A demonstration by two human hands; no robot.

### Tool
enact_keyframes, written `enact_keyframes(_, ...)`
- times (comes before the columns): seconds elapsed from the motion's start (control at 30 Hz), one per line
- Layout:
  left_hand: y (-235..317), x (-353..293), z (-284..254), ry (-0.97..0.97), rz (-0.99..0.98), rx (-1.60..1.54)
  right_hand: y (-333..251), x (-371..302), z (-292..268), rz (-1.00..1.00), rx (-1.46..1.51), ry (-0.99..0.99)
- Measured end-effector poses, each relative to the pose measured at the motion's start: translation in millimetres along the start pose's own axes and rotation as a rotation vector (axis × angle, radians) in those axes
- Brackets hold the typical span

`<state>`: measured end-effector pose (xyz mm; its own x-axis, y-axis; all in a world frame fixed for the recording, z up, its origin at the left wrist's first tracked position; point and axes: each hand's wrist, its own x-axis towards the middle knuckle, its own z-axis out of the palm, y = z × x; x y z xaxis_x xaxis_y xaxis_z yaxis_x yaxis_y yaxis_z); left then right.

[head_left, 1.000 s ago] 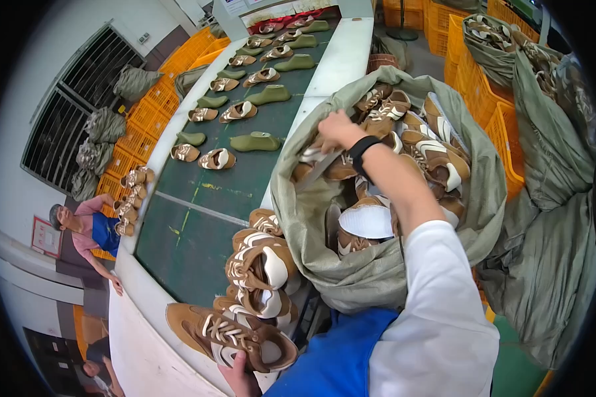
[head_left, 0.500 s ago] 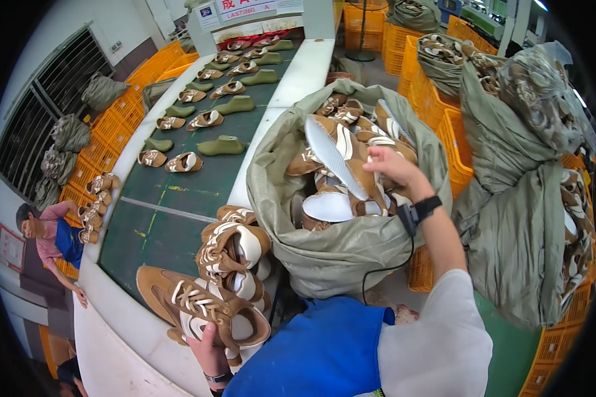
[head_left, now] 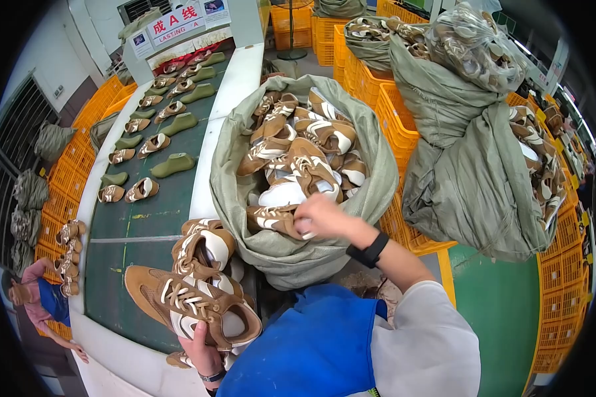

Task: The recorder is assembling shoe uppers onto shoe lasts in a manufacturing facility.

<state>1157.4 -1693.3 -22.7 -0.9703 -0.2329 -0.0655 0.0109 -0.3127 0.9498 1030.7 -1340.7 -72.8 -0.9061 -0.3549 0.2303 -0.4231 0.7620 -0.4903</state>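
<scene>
My left hand [head_left: 204, 347], low at the left, is closed on a brown sneaker [head_left: 189, 301] with white laces and trim, its toe pointing to the upper left. Inside a large grey-green sack [head_left: 285, 261], my right hand [head_left: 326, 217] grips the heel end of another brown and white sneaker [head_left: 270, 220], near the sack's front rim. Its fingertips are partly hidden in the shoe's opening. More of the same sneakers [head_left: 308, 169] fill the sack, lying in a jumble. Beside my held sneaker, several others are stacked [head_left: 205, 248] at the belt's edge.
A green conveyor belt [head_left: 139, 225] carries rows of sneakers and green shoe lasts [head_left: 172, 165]. Full sacks [head_left: 470, 178] and orange crates [head_left: 397, 119] stand to the right. Across the belt at the left is a co-worker [head_left: 43, 298] in a blue apron.
My right hand has come down and left, from a sole-out sneaker to one by the sack's front rim. My left hand keeps its sneaker. The whole view has swung rightward.
</scene>
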Motion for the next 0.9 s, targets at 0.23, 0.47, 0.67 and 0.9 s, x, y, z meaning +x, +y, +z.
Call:
enact_keyframes(0.23, 2, -5, -2, 0.02, 0.0, -0.032, 175, -64, -22, 0.92, -0.304, 0.097)
enact_keyframes(0.47, -2, 0, -7, 0.117, -0.028, 0.027, 229, -26, -51, 0.953, -0.254, 0.09)
enact_keyframes(0.67, -5, 5, 3, 0.116, 0.03, 0.06, 277, 43, -78, 0.861, -0.135, 0.534)
enact_keyframes(0.9, -5, 22, 19, 0.211, -0.022, 0.071, 288, 101, -96, 1.141, -0.218, 0.184)
